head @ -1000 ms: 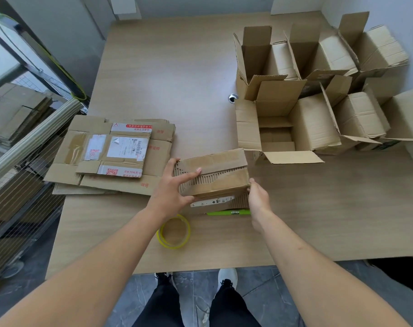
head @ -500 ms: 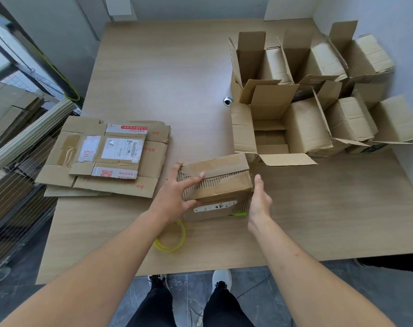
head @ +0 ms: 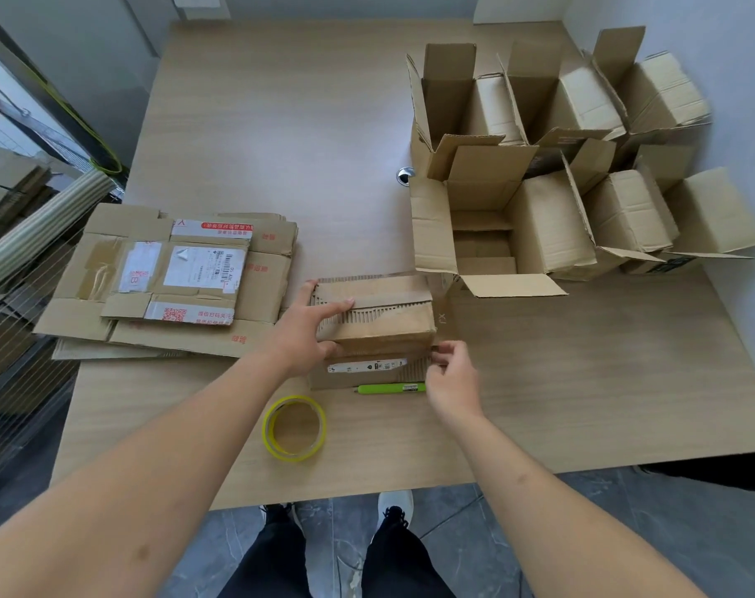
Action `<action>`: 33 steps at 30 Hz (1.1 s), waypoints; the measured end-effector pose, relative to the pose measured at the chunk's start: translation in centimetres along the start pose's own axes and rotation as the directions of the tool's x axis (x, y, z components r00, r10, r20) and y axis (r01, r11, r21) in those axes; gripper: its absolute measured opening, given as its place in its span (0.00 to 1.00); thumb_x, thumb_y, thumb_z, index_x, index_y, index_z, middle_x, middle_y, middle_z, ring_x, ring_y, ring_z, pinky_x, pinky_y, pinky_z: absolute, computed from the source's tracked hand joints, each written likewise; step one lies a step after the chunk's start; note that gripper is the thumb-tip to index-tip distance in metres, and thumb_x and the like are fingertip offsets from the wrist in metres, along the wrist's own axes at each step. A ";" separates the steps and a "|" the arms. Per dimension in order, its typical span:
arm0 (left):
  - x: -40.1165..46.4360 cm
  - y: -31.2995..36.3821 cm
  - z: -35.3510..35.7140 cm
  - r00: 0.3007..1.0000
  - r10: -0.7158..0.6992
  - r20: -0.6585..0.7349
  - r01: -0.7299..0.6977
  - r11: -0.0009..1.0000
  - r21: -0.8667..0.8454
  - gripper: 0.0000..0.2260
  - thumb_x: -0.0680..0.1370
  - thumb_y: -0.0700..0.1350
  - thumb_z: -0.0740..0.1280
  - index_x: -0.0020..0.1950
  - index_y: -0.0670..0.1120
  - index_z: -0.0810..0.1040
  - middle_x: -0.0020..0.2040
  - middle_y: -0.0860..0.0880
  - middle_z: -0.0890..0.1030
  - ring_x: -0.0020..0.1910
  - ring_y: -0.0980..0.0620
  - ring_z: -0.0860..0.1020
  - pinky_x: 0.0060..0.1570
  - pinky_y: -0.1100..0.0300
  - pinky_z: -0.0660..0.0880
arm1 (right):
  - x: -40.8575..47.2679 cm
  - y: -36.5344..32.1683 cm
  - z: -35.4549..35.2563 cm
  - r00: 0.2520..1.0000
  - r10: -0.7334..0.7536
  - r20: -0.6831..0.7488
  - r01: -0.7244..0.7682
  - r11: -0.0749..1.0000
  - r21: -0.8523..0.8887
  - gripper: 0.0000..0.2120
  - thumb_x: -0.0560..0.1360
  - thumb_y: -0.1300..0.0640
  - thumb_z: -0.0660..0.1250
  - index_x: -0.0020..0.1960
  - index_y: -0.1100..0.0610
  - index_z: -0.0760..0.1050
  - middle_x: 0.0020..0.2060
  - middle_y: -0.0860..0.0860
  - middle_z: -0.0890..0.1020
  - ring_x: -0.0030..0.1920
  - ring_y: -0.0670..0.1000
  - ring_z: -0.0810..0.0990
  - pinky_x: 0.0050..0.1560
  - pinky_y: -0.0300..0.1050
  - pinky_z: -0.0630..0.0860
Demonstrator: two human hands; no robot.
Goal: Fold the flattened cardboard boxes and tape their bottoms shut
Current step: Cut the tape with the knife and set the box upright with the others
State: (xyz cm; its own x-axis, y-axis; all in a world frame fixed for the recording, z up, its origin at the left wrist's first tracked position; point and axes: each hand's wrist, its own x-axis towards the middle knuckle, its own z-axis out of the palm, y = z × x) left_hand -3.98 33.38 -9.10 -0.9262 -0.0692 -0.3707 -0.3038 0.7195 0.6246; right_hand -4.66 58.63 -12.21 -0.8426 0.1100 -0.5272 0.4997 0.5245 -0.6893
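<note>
Left hand (head: 306, 334) reaches forward with fingers spread and extended; right hand (head: 451, 377) curls, fingertips pinched together.

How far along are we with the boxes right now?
Done: a cluster of erected boxes stands at the table's far right. In hand: the left hand presses the flaps of the current box while the right hand pinches at its corner; the tape roll lies unused. Left: a stack of flattened boxes.
</note>
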 end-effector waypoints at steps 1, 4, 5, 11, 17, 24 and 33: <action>0.1 -0.2 0.1 1.000 0.003 -0.004 -0.003 1.000 0.008 0.35 0.73 0.40 0.81 0.75 0.63 0.74 0.85 0.51 0.48 0.81 0.47 0.60 0.72 0.64 0.56 | -0.2 0.5 -0.1 0.998 -0.057 0.039 0.060 0.994 -0.093 0.17 0.78 0.64 0.66 0.64 0.52 0.69 0.54 0.47 0.80 0.54 0.51 0.80 0.60 0.50 0.78; 0.3 -0.5 0.7 0.999 0.019 -0.038 -0.017 0.999 0.051 0.35 0.73 0.41 0.81 0.74 0.65 0.74 0.85 0.51 0.48 0.82 0.47 0.60 0.74 0.61 0.58 | 0.0 2.1 -0.1 0.969 -0.194 0.154 0.237 0.906 -0.351 0.21 0.71 0.62 0.78 0.56 0.49 0.71 0.51 0.46 0.77 0.50 0.49 0.78 0.53 0.47 0.78; 0.2 -0.6 1.0 0.999 0.022 -0.048 -0.020 0.998 0.062 0.35 0.73 0.41 0.81 0.74 0.64 0.74 0.85 0.51 0.48 0.82 0.47 0.60 0.75 0.60 0.58 | 0.0 2.5 0.0 0.957 -0.221 0.186 0.282 0.854 -0.436 0.19 0.70 0.61 0.79 0.53 0.49 0.73 0.49 0.46 0.76 0.49 0.50 0.77 0.51 0.48 0.78; 0.4 -0.9 1.4 0.998 0.014 -0.062 -0.012 0.999 0.041 0.35 0.71 0.40 0.82 0.73 0.63 0.76 0.85 0.50 0.49 0.82 0.47 0.60 0.76 0.62 0.56 | -0.1 4.6 -0.6 0.890 -0.360 0.280 0.453 0.623 -0.638 0.08 0.75 0.58 0.75 0.54 0.55 0.83 0.47 0.51 0.78 0.50 0.55 0.78 0.41 0.45 0.70; -0.2 -0.8 1.8 0.997 -0.003 -0.075 0.006 0.999 0.043 0.34 0.73 0.40 0.80 0.73 0.64 0.76 0.85 0.52 0.49 0.82 0.48 0.60 0.73 0.63 0.57 | -1.7 5.2 -3.9 0.976 -0.195 0.093 0.188 0.552 -0.812 0.04 0.80 0.63 0.66 0.53 0.59 0.78 0.46 0.53 0.74 0.48 0.56 0.75 0.41 0.46 0.67; -0.6 -0.1 2.4 0.995 -0.032 -0.096 0.036 0.999 0.034 0.34 0.72 0.39 0.81 0.73 0.63 0.76 0.85 0.51 0.49 0.82 0.48 0.61 0.71 0.65 0.56 | -2.3 7.2 -7.3 0.994 -0.061 -0.094 -0.044 0.563 -0.825 0.10 0.82 0.67 0.58 0.56 0.59 0.77 0.51 0.56 0.77 0.51 0.58 0.79 0.42 0.48 0.71; -2.8 0.5 4.5 0.996 -0.011 -0.093 0.018 0.997 0.071 0.34 0.72 0.42 0.81 0.73 0.65 0.75 0.85 0.51 0.48 0.82 0.49 0.60 0.74 0.62 0.59 | -1.1 6.3 -7.2 0.953 -0.262 -0.153 0.059 0.656 -0.753 0.14 0.83 0.51 0.64 0.65 0.57 0.71 0.57 0.54 0.78 0.53 0.55 0.79 0.41 0.48 0.75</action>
State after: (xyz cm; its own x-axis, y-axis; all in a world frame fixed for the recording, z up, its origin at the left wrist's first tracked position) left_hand -0.56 37.11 -10.84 -0.9396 -0.1414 -0.3118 -0.3035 0.7654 0.5675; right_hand -2.04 67.84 -12.41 -0.9645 0.0966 -0.2458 0.1267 0.9859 -0.1094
